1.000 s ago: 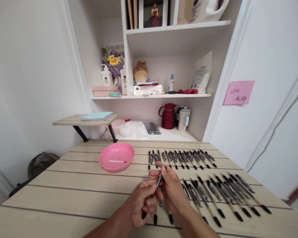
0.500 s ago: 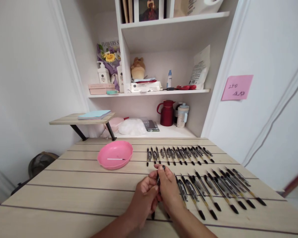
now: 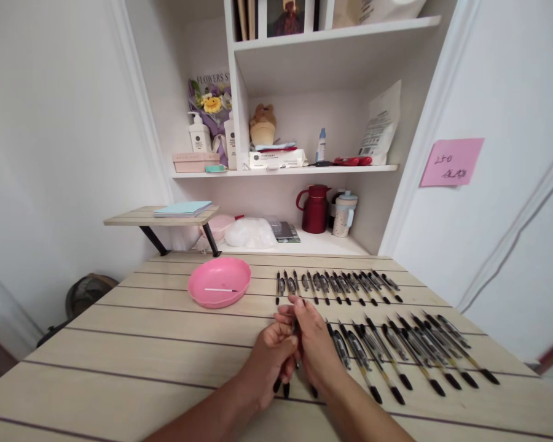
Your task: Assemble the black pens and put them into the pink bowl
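Note:
Both of my hands meet over the middle of the wooden table [image 3: 133, 344]. My left hand [image 3: 270, 356] is closed around the lower part of a black pen [image 3: 295, 328]. My right hand [image 3: 314, 344] pinches the same pen near its upper end, fingers pressed together. A near row of black pens [image 3: 405, 350] lies to the right of my hands, and a far row of pens [image 3: 336, 285] lies just beyond them. Two or three more pens lie under my hands, partly hidden.
A pink bowl [image 3: 219, 282] holding a thin white stick [image 3: 220, 290] sits left of the far pens. Behind the table are white shelves with a red jug [image 3: 314, 207], a mug, bottles and a small side shelf [image 3: 161, 216]. A pink note [image 3: 451, 161] hangs on the right wall.
My hands have stayed together on the pen and drawn slightly closer around it. The camera has shifted a little; the pens and bowl lie as before.

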A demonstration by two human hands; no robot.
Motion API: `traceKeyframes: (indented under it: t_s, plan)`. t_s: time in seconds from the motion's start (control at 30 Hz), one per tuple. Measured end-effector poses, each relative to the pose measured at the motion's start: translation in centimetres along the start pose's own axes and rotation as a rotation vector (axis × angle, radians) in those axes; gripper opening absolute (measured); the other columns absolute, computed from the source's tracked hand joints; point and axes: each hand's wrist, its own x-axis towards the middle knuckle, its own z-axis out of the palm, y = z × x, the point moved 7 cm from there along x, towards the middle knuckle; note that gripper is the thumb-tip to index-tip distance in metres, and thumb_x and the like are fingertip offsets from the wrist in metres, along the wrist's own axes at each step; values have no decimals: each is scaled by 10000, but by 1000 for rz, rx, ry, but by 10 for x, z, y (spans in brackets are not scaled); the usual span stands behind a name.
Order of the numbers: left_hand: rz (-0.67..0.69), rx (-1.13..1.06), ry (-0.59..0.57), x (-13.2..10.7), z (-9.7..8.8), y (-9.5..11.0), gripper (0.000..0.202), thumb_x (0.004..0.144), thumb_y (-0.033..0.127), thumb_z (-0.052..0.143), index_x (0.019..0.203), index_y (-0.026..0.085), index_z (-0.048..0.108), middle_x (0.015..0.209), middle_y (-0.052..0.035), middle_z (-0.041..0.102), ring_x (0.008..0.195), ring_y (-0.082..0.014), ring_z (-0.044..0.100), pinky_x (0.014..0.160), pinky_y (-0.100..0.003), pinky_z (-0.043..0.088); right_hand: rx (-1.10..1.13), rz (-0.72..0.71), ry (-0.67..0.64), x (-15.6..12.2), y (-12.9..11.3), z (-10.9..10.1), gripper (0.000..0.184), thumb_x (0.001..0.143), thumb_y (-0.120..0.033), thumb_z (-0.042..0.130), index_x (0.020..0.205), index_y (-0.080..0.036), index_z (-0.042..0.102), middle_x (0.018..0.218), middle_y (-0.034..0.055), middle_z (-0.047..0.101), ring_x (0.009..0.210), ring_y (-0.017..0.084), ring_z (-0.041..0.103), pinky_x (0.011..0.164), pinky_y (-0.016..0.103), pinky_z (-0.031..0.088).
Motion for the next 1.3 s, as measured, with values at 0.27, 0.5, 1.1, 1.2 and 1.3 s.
traceKeyframes:
  t_s: [0.27,0.5,1.1,1.2,1.3]
  plan:
    - [-49,0,-21,-7,11,-3,268,706,351,582,781,203,372,477,102,417,282,7,189,310,-156,99,68,38,15,8,11,-6,371,710,-509,531,581,-206,360,404,-84,391,345,67,411,316,164,280]
    - [-117,-37,-114,-5,13,-6,294,715,394,577,866,185,435,522,75,471,294,12,221,330,-156,100,148,-7,-72,20,-1,-12,322,687,-485,583,638,-216,413,483,-77,428,450,96,476,456,230,413]
    - [-115,-105,72,17,-25,-6,382,694,311,556,1040,157,506,560,45,499,319,-4,264,340,-151,125,72,16,66,44,-8,-48,178,632,-260,641,777,-179,580,620,-39,524,461,60,453,360,166,358]
    - [-61,-57,210,29,-47,10,392,723,293,519,1086,152,476,619,14,542,344,-7,293,351,-147,152,-55,-41,92,50,-19,-46,223,602,-270,687,788,-181,602,711,-18,578,517,71,505,388,173,407]
    - [-26,34,304,38,-67,32,500,756,281,486,1233,184,372,697,-16,576,366,-11,312,363,-148,174,-235,-51,66,64,-31,-36,258,593,-306,700,796,-170,619,721,-3,605,537,82,532,442,199,453]
